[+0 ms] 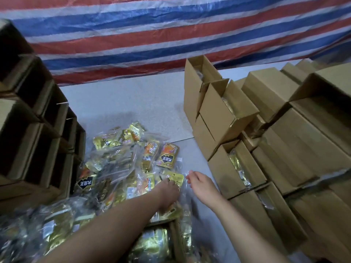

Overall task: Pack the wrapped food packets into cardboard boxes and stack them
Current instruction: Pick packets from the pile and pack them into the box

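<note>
Gold foil under the left hand: its fingers lie on a gold packet at the near edge of the heap, but whether they grip it or merely rest on it cannot be told. The right hand hovers just beside that packet, fingers loosely curled, holding nothing. The heap of wrapped packets, gold foil in clear bags, spreads over the grey floor to the left of both hands. An open box at the bottom edge holds gold packets. Filled cardboard boxes stand stacked at right, several with flaps open. Empty boxes are stacked at left. A red, white and blue striped tarpaulin hangs behind.
</note>
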`<state>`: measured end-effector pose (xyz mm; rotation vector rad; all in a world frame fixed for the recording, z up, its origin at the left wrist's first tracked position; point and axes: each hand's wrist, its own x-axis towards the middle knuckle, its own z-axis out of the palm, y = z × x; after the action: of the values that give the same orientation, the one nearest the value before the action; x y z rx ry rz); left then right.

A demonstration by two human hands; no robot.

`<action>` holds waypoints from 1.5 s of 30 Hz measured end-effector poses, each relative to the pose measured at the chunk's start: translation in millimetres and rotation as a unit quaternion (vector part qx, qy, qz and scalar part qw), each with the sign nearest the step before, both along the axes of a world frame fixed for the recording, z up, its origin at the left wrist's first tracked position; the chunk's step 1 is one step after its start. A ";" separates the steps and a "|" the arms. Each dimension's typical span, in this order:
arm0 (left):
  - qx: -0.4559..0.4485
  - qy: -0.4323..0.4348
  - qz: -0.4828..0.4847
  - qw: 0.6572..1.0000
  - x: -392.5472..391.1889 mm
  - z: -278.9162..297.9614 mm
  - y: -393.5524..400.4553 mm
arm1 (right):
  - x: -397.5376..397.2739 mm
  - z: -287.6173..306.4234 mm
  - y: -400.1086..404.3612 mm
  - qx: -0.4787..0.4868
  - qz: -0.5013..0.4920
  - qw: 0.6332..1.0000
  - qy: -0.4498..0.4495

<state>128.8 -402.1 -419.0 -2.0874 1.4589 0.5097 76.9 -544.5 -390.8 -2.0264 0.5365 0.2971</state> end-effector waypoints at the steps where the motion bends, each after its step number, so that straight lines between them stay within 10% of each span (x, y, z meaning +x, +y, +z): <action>1: 0.006 -0.008 -0.009 1.000 0.8 -0.4 0.8 | -0.7 -1.0 -1.0 0.002 -0.001 1.000 0.003; 6: -0.031 0.004 -0.009 0.999 7.9 5.2 12.7 | -2.0 -2.4 -1.5 0.022 -0.032 0.999 0.005; 11: -0.201 0.132 0.199 0.950 24.1 45.6 34.1 | 3.0 10.2 -1.2 0.068 -0.132 0.988 -0.036; 13: -0.317 0.184 0.314 0.876 29.6 71.9 39.5 | 5.1 22.6 0.2 0.106 -0.148 0.982 -0.058; 19: -0.614 0.287 0.531 0.510 34.3 157.4 55.9 | 14.3 80.8 26.8 0.184 -0.106 0.967 -0.139; 30: -0.649 0.427 0.587 0.227 -2.6 224.8 86.3 | 7.1 167.6 104.4 0.129 0.115 0.972 -0.161; 34: -0.639 0.500 0.541 0.222 -17.2 238.6 98.9 | 4.0 172.8 113.2 0.134 0.102 0.974 -0.149; 39: -0.645 0.379 0.521 0.410 -36.0 239.8 106.0 | -3.8 177.1 120.3 0.406 0.017 0.906 -0.116; 45: -0.676 0.256 0.494 0.484 -53.4 211.2 110.5 | -3.5 174.8 122.8 0.572 -0.075 0.809 -0.108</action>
<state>75.4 -291.6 -207.9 -4.4580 0.4374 0.3279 73.4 -421.7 -216.0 -0.8084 0.2440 0.2026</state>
